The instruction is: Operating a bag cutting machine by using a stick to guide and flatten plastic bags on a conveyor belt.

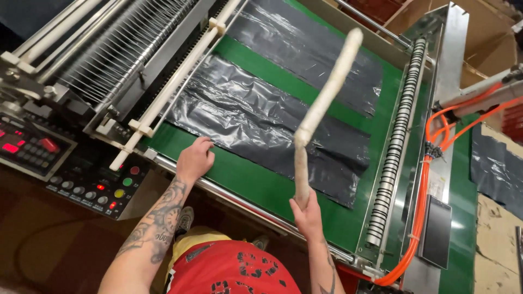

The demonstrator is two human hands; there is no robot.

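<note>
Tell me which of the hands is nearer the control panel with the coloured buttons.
Left. The left hand rests on the green belt's edge just right of the control panel; the right hand grips the pale rod farther right.

Single head-worn view, aimed steeply down and close over the green flat conveyor belt (256, 185), seen from its near edge.

Left hand (194, 159) flat, palm down; right hand (306, 209) fisted.

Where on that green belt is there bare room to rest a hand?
Bare green belt shows along the near edge, between the left hand and right hand, and as a strip between the two black plastic sheets. Crowded: under the comb rods.
</note>
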